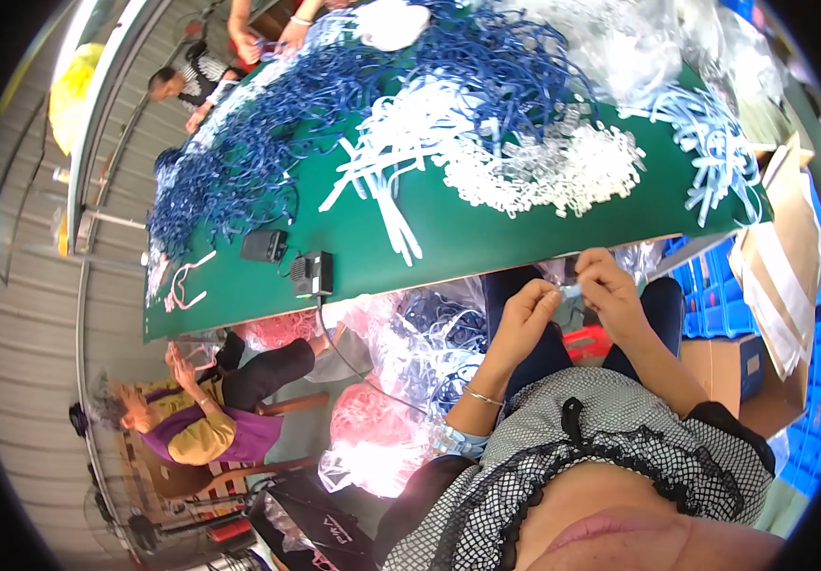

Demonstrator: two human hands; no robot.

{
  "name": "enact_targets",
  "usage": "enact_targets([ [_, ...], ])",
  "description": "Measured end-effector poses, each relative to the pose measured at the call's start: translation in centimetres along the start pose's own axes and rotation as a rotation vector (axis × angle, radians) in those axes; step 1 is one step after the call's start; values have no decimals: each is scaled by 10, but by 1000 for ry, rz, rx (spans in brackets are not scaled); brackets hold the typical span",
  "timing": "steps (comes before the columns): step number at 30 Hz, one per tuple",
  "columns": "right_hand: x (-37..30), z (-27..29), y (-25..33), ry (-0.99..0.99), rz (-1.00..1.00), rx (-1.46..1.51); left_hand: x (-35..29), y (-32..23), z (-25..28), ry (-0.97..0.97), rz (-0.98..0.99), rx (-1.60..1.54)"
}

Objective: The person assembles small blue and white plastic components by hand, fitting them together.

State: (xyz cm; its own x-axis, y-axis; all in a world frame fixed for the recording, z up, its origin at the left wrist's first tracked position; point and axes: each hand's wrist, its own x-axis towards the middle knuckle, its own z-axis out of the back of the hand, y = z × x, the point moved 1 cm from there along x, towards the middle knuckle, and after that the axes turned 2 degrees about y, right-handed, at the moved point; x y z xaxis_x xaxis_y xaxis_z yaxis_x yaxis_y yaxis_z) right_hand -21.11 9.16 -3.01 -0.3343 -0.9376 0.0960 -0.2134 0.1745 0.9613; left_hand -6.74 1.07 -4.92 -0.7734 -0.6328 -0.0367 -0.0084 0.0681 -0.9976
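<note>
Head view: Seated at a green tabletop [363, 252], a worker in a black-and-white patterned top holds a small pale-blue piece [570, 290] above the lap, just short of the near edge. The left hand [525, 316] has its fingers narrowed to a pinch at one end of the piece; the right hand [612, 293], fingers likewise drawn close, grips the other. Most of the piece is covered, and its exact shape cannot be told.

The step in hand appears to be close fingertip work, perhaps joining a fitting to a strap end. The next move seems to call for one hand to hold steady while the other pushes or pulls, keeping the piece in line.

Pink bundles [370, 416] and bagged blue cords [444, 324] crowd the worker's left; blue crates [715, 285] stand at the right. On the tabletop, a black device [312, 274] sits by the near edge, left of a fan of white straps [390, 205]. Next come a heap of small whitish fittings [544, 181] and, toward the right end, pale-blue straps [710, 143]. A co-worker in a purple vest [258, 428] sits off the left end. Beyond, dark-blue straps [315, 109] lie tangled beside clear plastic bags [610, 48], with another person's hands [293, 34] at the far side.
</note>
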Motion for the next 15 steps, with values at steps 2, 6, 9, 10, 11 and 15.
enact_targets([
  [2, -1, 0, -3, 44, -29, 149, 1, -8, -2, 63, 47, -44],
  [6, -1, -1, -10, 101, -60, 387, -3, -10, 0, 47, 0, -56],
  [9, 1, 2, -12, 118, -107, 63, -7, -9, 4, 39, -11, 7],
  [10, 2, 1, -12, 107, -98, 59, -8, -9, 5, 46, -24, 59],
  [11, 2, -2, -13, 119, -123, -19, -11, -8, 3, 48, 28, -52],
  [15, -1, -2, -12, 237, -131, -187, -11, -5, 10, 136, 94, -310],
])
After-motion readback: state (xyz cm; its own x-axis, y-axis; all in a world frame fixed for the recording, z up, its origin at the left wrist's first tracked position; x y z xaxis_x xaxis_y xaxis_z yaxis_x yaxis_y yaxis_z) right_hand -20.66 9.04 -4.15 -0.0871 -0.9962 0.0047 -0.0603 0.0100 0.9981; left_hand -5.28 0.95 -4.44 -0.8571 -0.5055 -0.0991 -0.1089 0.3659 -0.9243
